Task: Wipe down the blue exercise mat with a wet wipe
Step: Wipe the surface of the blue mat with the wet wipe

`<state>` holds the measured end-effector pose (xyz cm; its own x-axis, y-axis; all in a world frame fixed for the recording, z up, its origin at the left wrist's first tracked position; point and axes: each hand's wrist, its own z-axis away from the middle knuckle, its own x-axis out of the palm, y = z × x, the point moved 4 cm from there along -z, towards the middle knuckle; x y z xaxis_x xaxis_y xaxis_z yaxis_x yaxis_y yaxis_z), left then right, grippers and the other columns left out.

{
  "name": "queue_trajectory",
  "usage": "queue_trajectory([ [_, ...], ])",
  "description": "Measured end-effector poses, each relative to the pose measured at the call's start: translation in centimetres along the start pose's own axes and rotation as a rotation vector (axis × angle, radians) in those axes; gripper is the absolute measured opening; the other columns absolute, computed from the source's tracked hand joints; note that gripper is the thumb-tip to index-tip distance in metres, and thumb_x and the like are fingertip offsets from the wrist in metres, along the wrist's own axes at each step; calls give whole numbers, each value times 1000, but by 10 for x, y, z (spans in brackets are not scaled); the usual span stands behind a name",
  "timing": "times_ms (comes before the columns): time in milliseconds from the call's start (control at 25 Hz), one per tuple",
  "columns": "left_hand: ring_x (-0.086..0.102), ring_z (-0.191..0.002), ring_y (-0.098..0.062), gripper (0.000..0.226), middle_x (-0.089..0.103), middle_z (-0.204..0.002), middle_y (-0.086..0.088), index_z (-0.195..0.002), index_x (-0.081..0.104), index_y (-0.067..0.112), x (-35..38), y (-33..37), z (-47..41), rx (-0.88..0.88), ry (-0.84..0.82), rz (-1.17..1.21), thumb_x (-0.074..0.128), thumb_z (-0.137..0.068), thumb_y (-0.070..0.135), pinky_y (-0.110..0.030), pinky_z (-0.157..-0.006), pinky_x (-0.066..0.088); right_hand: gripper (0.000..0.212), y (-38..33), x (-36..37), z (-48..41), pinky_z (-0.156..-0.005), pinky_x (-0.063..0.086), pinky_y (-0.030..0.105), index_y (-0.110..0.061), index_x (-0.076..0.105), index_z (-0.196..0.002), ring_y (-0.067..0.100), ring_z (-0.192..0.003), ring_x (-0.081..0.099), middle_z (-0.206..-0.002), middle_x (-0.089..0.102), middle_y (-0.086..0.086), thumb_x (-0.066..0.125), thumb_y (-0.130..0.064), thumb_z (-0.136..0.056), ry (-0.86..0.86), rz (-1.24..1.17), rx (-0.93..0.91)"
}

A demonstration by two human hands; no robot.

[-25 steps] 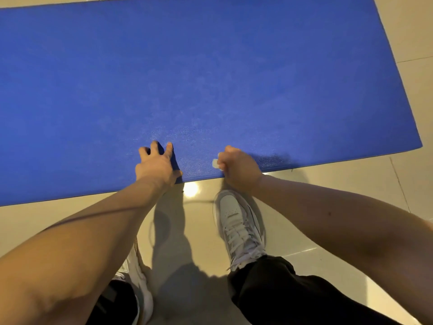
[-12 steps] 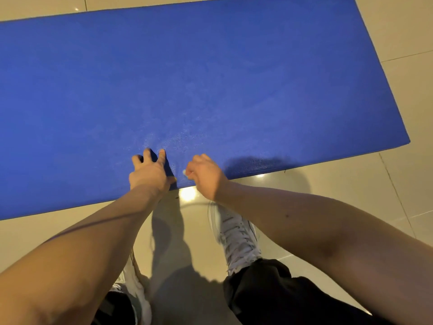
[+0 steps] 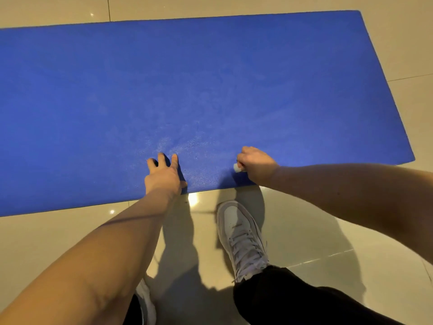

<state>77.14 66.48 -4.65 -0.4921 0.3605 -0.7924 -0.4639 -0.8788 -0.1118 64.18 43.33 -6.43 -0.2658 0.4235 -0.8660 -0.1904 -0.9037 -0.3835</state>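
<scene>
the blue exercise mat (image 3: 210, 90) lies flat on the pale tiled floor (image 3: 328, 219). its right end is in sight and its left end runs out of view. the person is bent over its near edge.

the left hand (image 3: 164, 174) rests on the mat just inside that edge, fingers spread and pressed flat, thumb at the rim. to my eye it is pinning the mat down. the right hand (image 3: 256, 166) is further along the same edge, toward the right end. it is curled tight round the wet wipe (image 3: 237, 167), with only a small white nub poking out at the thumb side and the rest hidden in the palm. a white shoe (image 3: 241, 235) stands on the floor just off the near edge, between the two arms.

there's a faint paler sheen on the mat around the hands, perhaps damp from wiping, though i couldn't swear to it.

the mat looks like soft, light foam with a grainy face. i'd expect that face to drag at the wipe, and the mat to creep or ruck on such glossy tile. so a flat palm close beside the stroke seems the right hold, not a pinch at the rim. the wipe is limp and thin, and bunched this small it covers little. opened out under flat fingers, it would likely clean more per pass.
</scene>
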Motion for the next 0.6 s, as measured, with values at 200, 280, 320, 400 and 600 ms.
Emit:
queue_trajectory([
  [200,14,-142,-36,91,8,-158,-5,-160,8,32,4,-1,-6,11,-1,-22,64,-92,53,-36,-67,46,32,-46,14,-16,-59,37,38,-15,52,-70,27,-74,45,-80,45,4,44,16,-68,142,-236,-24],
  [280,14,-142,-36,91,7,-158,-5,-160,7,33,5,-1,-7,13,-9,-34,64,-92,54,-36,-67,46,21,-80,28,-29,-64,38,33,-8,56,-77,23,-75,41,-81,45,4,48,10,-80,175,-349,-4],
  [320,14,-142,-36,92,8,-158,-5,-160,7,33,5,-1,-7,11,-15,-39,64,-91,54,-36,-67,46,15,-92,33,-36,-66,36,28,-6,58,-83,20,-77,41,-83,47,4,51,8,-84,176,-391,6],
  [400,16,-140,-35,92,11,-156,-4,-159,8,34,5,0,-8,9,-8,-46,65,-90,55,-36,-65,45,13,-101,36,-45,-70,37,25,-4,60,-93,18,-80,41,-88,52,7,54,6,-87,148,-390,-13],
  [600,16,-139,-36,93,11,-155,-5,-159,5,35,6,0,-9,2,-16,-45,64,-90,56,-38,-66,48,9,-49,13,-31,-68,47,41,-5,62,-81,26,-79,49,-87,52,9,59,0,-88,195,-273,-29],
])
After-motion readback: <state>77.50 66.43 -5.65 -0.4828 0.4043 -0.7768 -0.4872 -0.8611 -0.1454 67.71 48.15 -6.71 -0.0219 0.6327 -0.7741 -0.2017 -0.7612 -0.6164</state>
